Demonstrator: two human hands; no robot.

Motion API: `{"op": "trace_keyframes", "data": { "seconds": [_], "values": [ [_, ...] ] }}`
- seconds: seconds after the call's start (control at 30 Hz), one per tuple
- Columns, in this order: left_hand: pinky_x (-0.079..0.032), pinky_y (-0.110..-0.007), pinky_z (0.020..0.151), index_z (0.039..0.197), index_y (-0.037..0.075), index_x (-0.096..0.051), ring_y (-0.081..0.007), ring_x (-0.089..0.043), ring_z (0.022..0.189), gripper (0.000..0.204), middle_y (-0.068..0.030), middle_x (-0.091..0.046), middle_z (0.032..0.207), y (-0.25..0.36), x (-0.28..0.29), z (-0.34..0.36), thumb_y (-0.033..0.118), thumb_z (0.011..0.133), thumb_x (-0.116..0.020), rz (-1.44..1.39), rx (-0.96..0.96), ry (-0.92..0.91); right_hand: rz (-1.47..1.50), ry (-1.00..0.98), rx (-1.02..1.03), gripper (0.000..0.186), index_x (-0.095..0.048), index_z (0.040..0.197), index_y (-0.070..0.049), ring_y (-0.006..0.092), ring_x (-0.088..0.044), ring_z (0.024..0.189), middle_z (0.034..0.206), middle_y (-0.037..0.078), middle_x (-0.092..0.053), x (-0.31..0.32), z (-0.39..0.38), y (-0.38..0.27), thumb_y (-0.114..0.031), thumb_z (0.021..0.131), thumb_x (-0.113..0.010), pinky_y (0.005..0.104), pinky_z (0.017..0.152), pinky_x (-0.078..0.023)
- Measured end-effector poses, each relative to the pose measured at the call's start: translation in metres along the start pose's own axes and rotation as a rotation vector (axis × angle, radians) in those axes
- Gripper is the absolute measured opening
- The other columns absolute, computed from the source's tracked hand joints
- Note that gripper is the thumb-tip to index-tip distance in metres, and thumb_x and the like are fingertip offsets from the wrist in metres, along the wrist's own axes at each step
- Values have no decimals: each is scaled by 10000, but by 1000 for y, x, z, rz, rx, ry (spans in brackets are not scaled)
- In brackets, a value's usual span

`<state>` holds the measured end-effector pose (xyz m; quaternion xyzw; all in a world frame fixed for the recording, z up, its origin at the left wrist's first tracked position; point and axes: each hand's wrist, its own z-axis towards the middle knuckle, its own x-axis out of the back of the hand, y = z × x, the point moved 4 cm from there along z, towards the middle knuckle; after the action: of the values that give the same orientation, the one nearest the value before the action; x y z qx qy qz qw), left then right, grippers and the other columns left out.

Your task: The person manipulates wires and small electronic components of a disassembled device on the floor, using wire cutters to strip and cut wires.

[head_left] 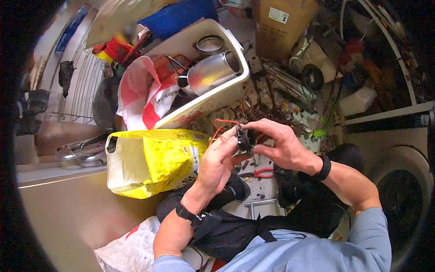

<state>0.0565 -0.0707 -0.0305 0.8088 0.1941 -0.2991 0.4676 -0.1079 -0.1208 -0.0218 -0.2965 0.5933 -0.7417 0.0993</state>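
Pinched from both sides between left hand [217, 161] and right hand [278, 145], held chest-high over the cluttered floor: small black round part [245, 138] trailing red wires [222, 124], liable to snap or slip into scattered pliers [260, 172], beyond them yellow bag [154, 161], then white tub [213, 97].

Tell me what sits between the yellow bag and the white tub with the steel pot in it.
In the head view, a crumpled red and white plastic bag lies between the yellow bag and the white tub, draped against the tub's near left side.
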Motion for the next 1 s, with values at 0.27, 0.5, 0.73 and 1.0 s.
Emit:
{"op": "trace_keyframes", "data": {
  "seconds": [0.27,0.5,0.73,1.0],
  "values": [
    [-484,-262,929,1464,42,-474,-89,-599,1022,627,-19,-655,1169,-5,10,-3,130,905,-743,371,-60,100,-14,2,46,551,-592,1301,-50,223,-677,1003,1155,114,-651,5,-8,3,39,772,-719,336,864,-563],
    [-523,-229,789,1283,-11,-606,-83,-645,881,477,-27,-708,1008,5,-2,-3,149,873,-791,626,-164,168,113,-115,-106,501,-526,1344,12,188,-670,996,1121,103,-658,3,-14,18,26,856,-635,331,875,-555],
    [-531,-246,748,1095,-25,-660,-81,-656,831,296,-41,-721,895,5,-9,-5,153,889,-774,819,-223,198,916,-256,-467,308,-566,1276,-6,156,-674,883,1010,78,-681,-1,-18,28,-154,1006,-572,312,802,-566],
    [-507,-246,682,920,10,-669,-78,-613,745,139,-20,-681,823,-1,-1,-3,141,925,-717,896,-225,245,1340,-235,-577,283,-563,1220,21,227,-673,798,965,117,-671,-6,-21,37,-131,987,-508,372,719,-558]
  ]
}}
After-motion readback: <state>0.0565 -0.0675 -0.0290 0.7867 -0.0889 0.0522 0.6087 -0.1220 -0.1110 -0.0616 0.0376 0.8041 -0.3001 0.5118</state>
